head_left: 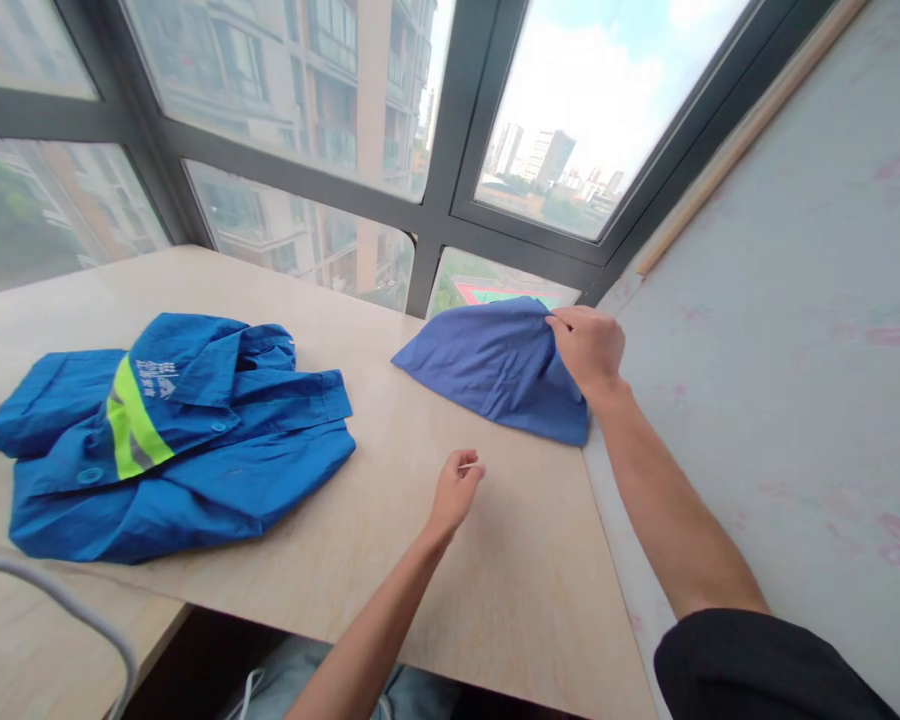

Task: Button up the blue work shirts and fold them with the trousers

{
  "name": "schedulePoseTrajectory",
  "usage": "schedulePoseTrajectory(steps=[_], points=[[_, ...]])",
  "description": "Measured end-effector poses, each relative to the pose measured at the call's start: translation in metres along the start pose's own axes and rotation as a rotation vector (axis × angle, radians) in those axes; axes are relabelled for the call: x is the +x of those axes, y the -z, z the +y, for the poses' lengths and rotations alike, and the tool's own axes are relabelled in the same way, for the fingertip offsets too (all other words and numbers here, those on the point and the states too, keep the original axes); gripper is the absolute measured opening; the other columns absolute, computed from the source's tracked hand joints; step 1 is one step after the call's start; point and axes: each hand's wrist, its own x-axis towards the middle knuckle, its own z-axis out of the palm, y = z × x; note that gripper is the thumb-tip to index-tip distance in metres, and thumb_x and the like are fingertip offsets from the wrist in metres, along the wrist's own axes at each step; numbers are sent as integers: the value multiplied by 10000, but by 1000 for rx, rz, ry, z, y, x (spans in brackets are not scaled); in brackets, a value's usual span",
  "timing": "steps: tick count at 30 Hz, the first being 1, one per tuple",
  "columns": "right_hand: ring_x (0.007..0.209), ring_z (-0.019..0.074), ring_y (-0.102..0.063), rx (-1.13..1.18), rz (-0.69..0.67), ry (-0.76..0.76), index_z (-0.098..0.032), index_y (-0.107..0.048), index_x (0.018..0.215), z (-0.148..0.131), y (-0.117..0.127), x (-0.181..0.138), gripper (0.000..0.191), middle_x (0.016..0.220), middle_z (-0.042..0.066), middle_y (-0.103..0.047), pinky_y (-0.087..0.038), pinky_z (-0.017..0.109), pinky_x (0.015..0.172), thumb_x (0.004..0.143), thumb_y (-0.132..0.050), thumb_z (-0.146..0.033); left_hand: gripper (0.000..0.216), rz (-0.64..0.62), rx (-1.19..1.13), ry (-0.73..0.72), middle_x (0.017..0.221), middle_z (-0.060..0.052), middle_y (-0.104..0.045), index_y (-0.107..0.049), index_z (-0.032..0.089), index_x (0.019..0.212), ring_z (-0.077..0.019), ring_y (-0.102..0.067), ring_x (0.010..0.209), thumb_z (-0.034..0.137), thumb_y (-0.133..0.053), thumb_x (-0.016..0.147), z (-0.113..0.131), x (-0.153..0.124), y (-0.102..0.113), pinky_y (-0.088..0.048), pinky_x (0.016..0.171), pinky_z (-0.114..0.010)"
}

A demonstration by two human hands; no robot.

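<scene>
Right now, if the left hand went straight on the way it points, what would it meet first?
Probably the purplish-blue cloth that the right hand grips; only bare table lies between it and the left hand.

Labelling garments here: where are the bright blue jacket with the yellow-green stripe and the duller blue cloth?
Bright blue fabric jacket with yellow-green stripe [217, 470]: head view, front panel.
Duller blue cloth [487, 370]: head view, its middle.

jacket [172, 440] left on table [435, 560], folded cloth [495, 365] right, by window [345, 110]
</scene>
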Motion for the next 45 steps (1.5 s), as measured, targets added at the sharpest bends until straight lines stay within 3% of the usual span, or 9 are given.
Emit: schedulePoseTrajectory(steps=[3,8,12,17,23,28,32,40,45], points=[[997,231,-651,237,-13,195,-198,-748,994,-27,19,-63,253,1042,79,-736,-469,331,852,957,-515,-289,392,-5,-233,42,1154,-147,-632,-603,146,1058,-224,-656,953,411,-671,777,10,-21,15,-512,755,-320],[863,196,-698,403,-702,502,-232,-752,903,-79,-1,-199,147,918,33,-752,-499,258,711,882,-612,-190,539,-8,-569,132,1069,-111,-683,-599,181,1104,-238,-677,904,634,-537,819,19,-66,56,-567,709,-369],[999,217,-691,675,-886,458,-249,-746,1009,-91,-7,-263,182,1099,39,-741,-529,290,842,836,-692,-231,495,86,-447,283,1041,-116,-709,-605,171,1137,-231,-696,827,477,-704,761,4,-98,84,-578,657,-355],[900,191,-698,874,-840,212,-233,-715,1107,-86,14,-279,238,1045,40,-746,-546,307,846,889,-621,-247,421,127,-207,211,839,-80,-720,-672,131,944,-215,-687,694,332,-845,616,-13,-121,103,-565,582,-309],[1277,252,-534,781,-659,190,-208,-568,1337,-84,10,-289,488,1351,115,-598,-408,454,1105,855,-641,-205,365,142,-129,277,710,-94,-699,-696,126,855,-220,-673,603,471,-754,750,-8,-130,109,-526,450,-290],[1283,255,-539,762,-755,174,-216,-489,1418,-89,-1,-311,605,1402,121,-560,-436,436,1086,840,-665,-233,599,100,-293,435,707,-148,-699,-695,109,884,-242,-690,598,667,-478,875,-6,-135,113,-521,425,-302],[1221,289,-575,632,-672,109,-201,-593,1320,-90,-5,-323,484,1314,146,-618,-453,483,1044,847,-674,-261,806,45,-417,371,729,-177,-704,-686,80,832,-232,-708,650,713,-195,921,-2,-138,114,-553,493,-294],[1192,286,-593,623,-516,96,-211,-720,1067,-78,3,-343,195,1247,114,-672,-435,515,1032,894,-635,-243,649,152,19,219,364,-72,-523,-572,146,480,-142,-530,330,676,-482,843,0,-152,122,-363,357,-201],[1148,251,-610,740,-418,4,-232,-702,1107,-99,10,-344,219,1196,92,-694,-452,478,1030,927,-580,-247,375,195,133,3,603,-52,-665,-695,146,703,-155,-605,473,513,-666,777,2,-159,116,-405,421,-218]])
